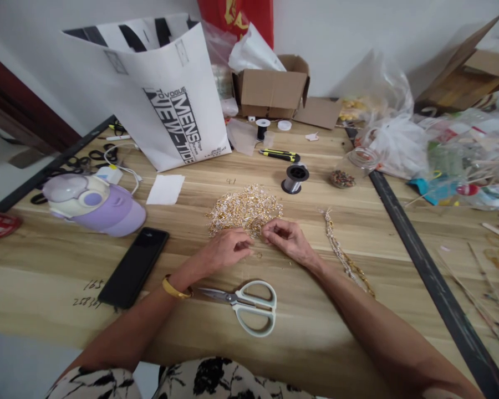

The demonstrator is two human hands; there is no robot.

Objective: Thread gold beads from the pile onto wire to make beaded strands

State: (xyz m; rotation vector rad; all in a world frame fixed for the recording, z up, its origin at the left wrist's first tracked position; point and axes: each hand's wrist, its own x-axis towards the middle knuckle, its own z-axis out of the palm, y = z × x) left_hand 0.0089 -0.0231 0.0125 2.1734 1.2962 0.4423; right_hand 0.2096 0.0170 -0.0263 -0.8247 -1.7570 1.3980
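We find a heap of small gold and silver-toned jewellery pieces (pixel 245 208) on the wood-grain desk (pixel 307 338), inward from its near edge. The left hand (pixel 229 247) curls at the heap's near rim; the right hand (pixel 290 239) brings thumb and forefinger close together just beside it. We cannot tell whether either grip is closed on a piece.

We note scissors (pixel 234 300) between the hands and the desk's near edge, the blades pointing toward the left wrist. Bead-like strands (pixel 336 244) lie apart from the heap, toward the black strip (pixel 416 260) on the right.

In our judgement, pieces this fine call for fingertip handling, one at a time, from the near rim, so the heap stays together. We advise keeping the forearms clear of the blades and not brushing away the loose ring (pixel 259 255) beside the fingers.
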